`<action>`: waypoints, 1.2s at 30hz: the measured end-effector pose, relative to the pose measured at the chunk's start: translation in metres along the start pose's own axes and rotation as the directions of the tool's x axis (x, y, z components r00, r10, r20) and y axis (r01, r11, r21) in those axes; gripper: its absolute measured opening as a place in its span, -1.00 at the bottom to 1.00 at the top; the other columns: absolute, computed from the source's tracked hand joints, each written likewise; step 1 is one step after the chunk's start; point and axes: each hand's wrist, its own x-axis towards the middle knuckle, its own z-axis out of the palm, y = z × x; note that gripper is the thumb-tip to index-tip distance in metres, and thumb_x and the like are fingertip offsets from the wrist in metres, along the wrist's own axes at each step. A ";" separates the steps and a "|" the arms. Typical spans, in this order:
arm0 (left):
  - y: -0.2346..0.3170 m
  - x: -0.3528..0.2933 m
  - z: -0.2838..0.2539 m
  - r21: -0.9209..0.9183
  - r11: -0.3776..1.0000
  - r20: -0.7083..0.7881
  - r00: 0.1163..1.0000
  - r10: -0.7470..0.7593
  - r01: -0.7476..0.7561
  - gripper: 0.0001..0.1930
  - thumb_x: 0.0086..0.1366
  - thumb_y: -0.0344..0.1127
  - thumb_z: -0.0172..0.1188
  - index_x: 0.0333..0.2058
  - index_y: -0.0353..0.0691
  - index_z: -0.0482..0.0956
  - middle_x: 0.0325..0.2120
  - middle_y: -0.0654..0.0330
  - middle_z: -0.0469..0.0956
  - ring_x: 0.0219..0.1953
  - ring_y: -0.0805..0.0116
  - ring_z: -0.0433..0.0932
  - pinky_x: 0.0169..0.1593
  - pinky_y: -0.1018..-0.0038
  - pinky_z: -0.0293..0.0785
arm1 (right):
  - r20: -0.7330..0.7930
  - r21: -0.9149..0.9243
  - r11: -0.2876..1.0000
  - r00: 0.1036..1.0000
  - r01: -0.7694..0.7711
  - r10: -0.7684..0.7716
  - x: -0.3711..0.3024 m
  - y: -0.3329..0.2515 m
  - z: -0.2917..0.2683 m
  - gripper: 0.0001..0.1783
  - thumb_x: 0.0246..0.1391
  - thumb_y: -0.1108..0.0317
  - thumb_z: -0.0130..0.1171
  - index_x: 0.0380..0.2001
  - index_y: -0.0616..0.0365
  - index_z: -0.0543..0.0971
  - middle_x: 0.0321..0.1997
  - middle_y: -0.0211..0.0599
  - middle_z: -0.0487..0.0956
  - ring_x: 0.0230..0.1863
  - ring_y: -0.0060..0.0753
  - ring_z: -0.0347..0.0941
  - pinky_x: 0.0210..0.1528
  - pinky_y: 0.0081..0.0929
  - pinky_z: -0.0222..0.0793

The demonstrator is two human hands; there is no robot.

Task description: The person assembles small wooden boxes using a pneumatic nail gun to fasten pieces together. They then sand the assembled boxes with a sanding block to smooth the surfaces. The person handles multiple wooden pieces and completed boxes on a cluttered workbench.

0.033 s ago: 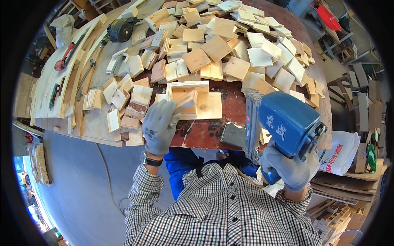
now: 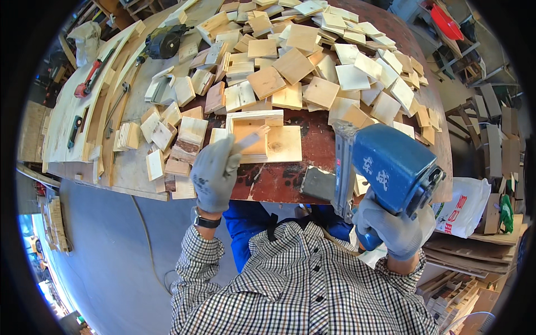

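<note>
My left hand [image 2: 214,177], in a grey glove, pinches a small thin strip of wood [image 2: 249,139] at one end. The strip slants over a small wooden assembly [image 2: 286,144], a flat board with upright pieces along its back and left, lying near the front edge of the table. In my right hand [image 2: 393,228], also gloved, is the handle of a blue nail gun [image 2: 393,159]. Its long magazine or nose side stands to the left, above the table edge, apart from the assembly. A dark grey block [image 2: 318,183] lies between the assembly and the nail gun.
A big heap of square wood pieces [image 2: 296,66] covers the back of the red-brown table [image 2: 262,184]. Smaller stacks [image 2: 187,137] stand at left. Farther left lie long boards, a red-handled tool [image 2: 88,81] and a black tool [image 2: 163,42]. A white bag [image 2: 460,206] hangs at right.
The wood strip in my left hand has turned slightly, and that hand has shifted a little to the left. My right hand and the nail gun look the same.
</note>
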 end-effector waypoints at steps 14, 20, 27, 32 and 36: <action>0.017 0.116 0.062 0.424 0.885 0.546 0.834 -0.079 -0.194 -0.70 0.31 -0.02 0.33 -0.40 -0.14 0.72 -0.45 0.04 0.71 -0.40 0.01 0.69 -0.29 0.14 0.58 | -0.039 0.025 0.998 0.997 -0.060 0.061 -0.016 0.018 -0.017 -0.69 0.14 0.33 0.50 -0.11 0.22 0.69 -0.25 -0.36 0.74 -0.30 -0.56 0.64 -0.28 -0.50 0.55; 0.031 0.172 0.226 0.364 0.794 0.706 0.700 0.105 -0.487 -0.65 0.49 -0.07 0.03 -0.11 -0.09 0.75 -0.19 0.09 0.79 -0.24 0.06 0.78 -0.31 0.08 0.64 | -0.005 -0.028 0.992 0.992 -0.124 0.124 -0.019 0.018 -0.051 -0.62 0.20 0.14 0.40 -0.08 0.20 0.66 -0.25 -0.35 0.68 -0.29 -0.50 0.59 -0.24 -0.45 0.50; 0.122 0.126 0.231 0.126 0.849 0.734 0.624 0.268 -0.512 -0.65 0.48 -0.05 0.06 -0.01 -0.12 0.68 -0.08 0.05 0.70 -0.10 0.00 0.66 -0.15 0.04 0.52 | -0.183 0.186 0.923 0.935 0.337 -0.304 -0.002 0.061 -0.028 -0.58 0.11 0.16 0.41 -0.03 0.14 0.63 -0.27 -0.28 0.70 -0.24 -0.43 0.60 -0.18 -0.33 0.51; 0.117 0.101 0.198 0.061 0.853 0.703 0.629 0.332 -0.518 -0.63 0.47 -0.04 0.08 0.06 -0.14 0.62 0.01 0.02 0.63 0.00 -0.05 0.58 -0.04 0.01 0.43 | -0.372 -0.006 0.980 0.910 0.196 -0.185 -0.052 0.050 -0.018 -0.45 -0.05 0.13 0.41 0.03 0.07 0.63 -0.26 -0.28 0.70 -0.24 -0.37 0.62 -0.15 -0.29 0.54; 0.081 0.101 0.183 0.064 0.879 0.677 0.667 0.310 -0.473 -0.59 0.47 -0.03 0.10 0.11 -0.15 0.58 0.08 0.00 0.57 0.08 -0.08 0.51 0.05 -0.01 0.36 | -0.347 0.033 0.977 0.920 0.209 -0.185 -0.043 0.048 -0.014 -0.51 0.02 0.16 0.34 0.03 0.08 0.60 -0.28 -0.24 0.67 -0.31 -0.32 0.62 -0.21 -0.27 0.55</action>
